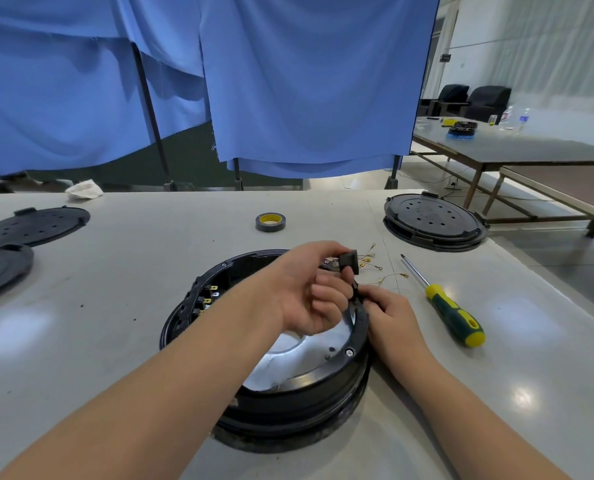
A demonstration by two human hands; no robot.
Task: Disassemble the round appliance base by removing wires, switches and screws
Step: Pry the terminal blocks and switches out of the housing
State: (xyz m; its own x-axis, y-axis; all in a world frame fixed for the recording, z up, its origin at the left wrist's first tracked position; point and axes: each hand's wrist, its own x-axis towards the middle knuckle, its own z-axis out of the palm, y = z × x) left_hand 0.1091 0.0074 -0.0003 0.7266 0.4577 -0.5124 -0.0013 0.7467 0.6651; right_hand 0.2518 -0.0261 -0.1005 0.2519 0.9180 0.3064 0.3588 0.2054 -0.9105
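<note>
While pinched in left hand [306,289], switch [349,262], above base [288,403].

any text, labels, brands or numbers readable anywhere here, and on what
No text in this view can be read.
Tape roll: yellow inner core, any print too small to read.
Screwdriver: green and yellow handle, no brand showing.
Bottles on the far table: labels too blurred to read.
Small dark sign on the far wall: too small to read.
Round appliance base and black switch: no markings visible.
</note>
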